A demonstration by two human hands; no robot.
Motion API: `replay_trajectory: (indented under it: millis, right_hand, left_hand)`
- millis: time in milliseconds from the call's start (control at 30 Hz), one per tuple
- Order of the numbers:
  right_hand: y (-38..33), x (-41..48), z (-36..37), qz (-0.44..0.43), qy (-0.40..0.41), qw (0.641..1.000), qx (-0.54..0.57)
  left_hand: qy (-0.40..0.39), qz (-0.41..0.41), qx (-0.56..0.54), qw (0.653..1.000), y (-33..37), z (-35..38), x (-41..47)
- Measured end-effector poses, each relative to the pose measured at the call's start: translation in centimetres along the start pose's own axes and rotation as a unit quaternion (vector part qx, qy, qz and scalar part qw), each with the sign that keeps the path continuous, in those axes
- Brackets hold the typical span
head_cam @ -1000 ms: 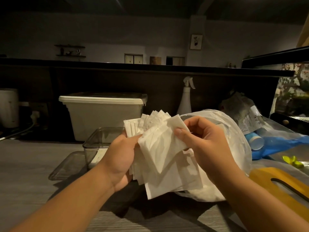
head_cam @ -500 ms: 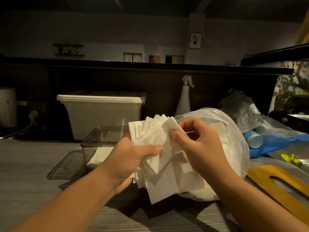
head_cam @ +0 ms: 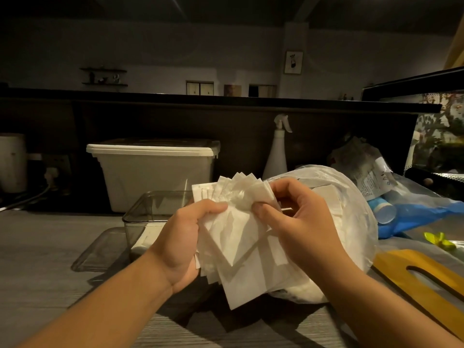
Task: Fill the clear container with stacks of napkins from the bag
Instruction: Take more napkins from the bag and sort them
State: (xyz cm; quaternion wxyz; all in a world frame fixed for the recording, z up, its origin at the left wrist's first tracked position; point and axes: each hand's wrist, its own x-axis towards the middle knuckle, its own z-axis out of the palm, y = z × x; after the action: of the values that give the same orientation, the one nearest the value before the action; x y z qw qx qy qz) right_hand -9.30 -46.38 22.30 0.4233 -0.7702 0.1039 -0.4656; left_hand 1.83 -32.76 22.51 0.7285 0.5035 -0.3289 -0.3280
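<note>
Left grip point(head_cam: 183, 243) and right grip point(head_cam: 302, 223) both clasp the fanned napkins point(head_cam: 242, 268) in front of the bag point(head_cam: 352, 212)

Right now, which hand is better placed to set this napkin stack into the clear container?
Left, probably. The left hand holds the napkin stack from its side and sits just in front of the clear container. The right hand only pinches the top edge, over by the bag.

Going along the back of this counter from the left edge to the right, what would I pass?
White canister → wall plug → lidded white tub → white spray bottle → crumpled clear wrapper.
</note>
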Motion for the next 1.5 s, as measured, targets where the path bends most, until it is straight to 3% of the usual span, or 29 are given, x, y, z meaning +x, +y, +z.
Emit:
replay_trajectory:
  millis: [167, 367, 633, 733, 833, 933, 1133, 1367, 1500]
  right_hand:
    - [0.0, -0.1, 0.1, -0.007, 0.013, 1.0, -0.002]
    - [-0.2, 0.7, -1.0, 0.057, 0.046, 0.994, 0.086]
    - [0.3, 0.9, -0.8, 0.089, 0.06, 0.992, 0.066]
    - [0.2, 1.1, -1.2, 0.091, 0.041, 0.986, 0.131]
    - [-0.3, 1.3, -2.0, 0.06, -0.039, 0.976, 0.206]
    - [-0.8, 0.7, -1.4, 0.035, -0.107, 0.983, 0.144]
    - [-0.6, 0.1, -0.5, 0.003, -0.051, 0.997, 0.05]
    - [-0.2, 0.3, -0.4, 0.044, -0.088, 0.995, 0.0]
    - [-0.1, 0.1, -0.3, 0.008, -0.058, 0.998, -0.021]
  left_hand:
    - [0.013, -0.009, -0.011, 1.0, 0.1, 0.1, 0.1]
    - [0.034, -0.029, -0.033, 0.998, 0.5, -0.2, 0.2]
    - [0.014, -0.04, -0.023, 0.999, 0.6, 0.3, 0.0]
    - [0.029, -0.038, -0.015, 0.999, 0.5, 0.2, 0.0]
    - [0.07, -0.018, 0.031, 0.997, 0.6, 0.2, -0.1]
    - [0.082, -0.008, 0.055, 0.995, 0.5, 0.4, -0.2]
    - [-0.04, -0.024, 0.052, 0.998, 0.5, 0.7, -0.7]
    - [-0.022, 0.035, 0.142, 0.989, -0.3, 0.3, -0.1]
    - [-0.055, 0.024, 0.131, 0.99, -0.3, 0.1, -0.1]
